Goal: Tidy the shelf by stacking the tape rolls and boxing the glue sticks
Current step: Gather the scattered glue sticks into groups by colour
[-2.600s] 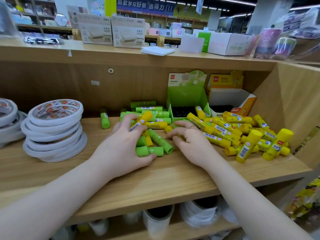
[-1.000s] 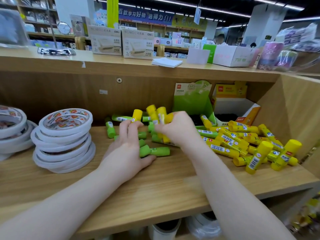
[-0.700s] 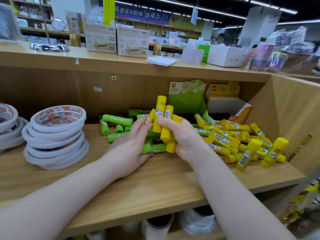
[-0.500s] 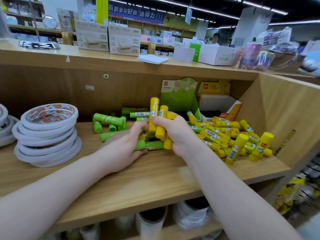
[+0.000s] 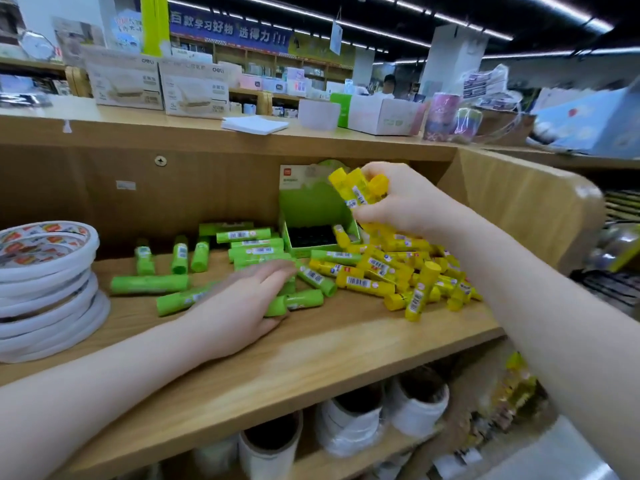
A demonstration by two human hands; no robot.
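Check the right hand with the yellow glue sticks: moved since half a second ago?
Yes. The right hand has lifted its yellow glue sticks up and to the right, from low in front of the green box to level with its top flap.

Stationery shop: stocked aisles (image 5: pixel 277 81), boxed goods (image 5: pixel 194 88).

The right hand (image 5: pixel 398 202) grips a bundle of yellow glue sticks (image 5: pixel 356 188), raised above the shelf (image 5: pixel 311 358) in front of the open green box (image 5: pixel 311 216); the left hand (image 5: pixel 242 303) lies flat, fingers extended, over green glue sticks (image 5: pixel 149 284) scattered on the wood; a heap of yellow sticks (image 5: pixel 398 271) lies to the right of the box; stacked white tape rolls (image 5: pixel 45 289) stand at the left edge.
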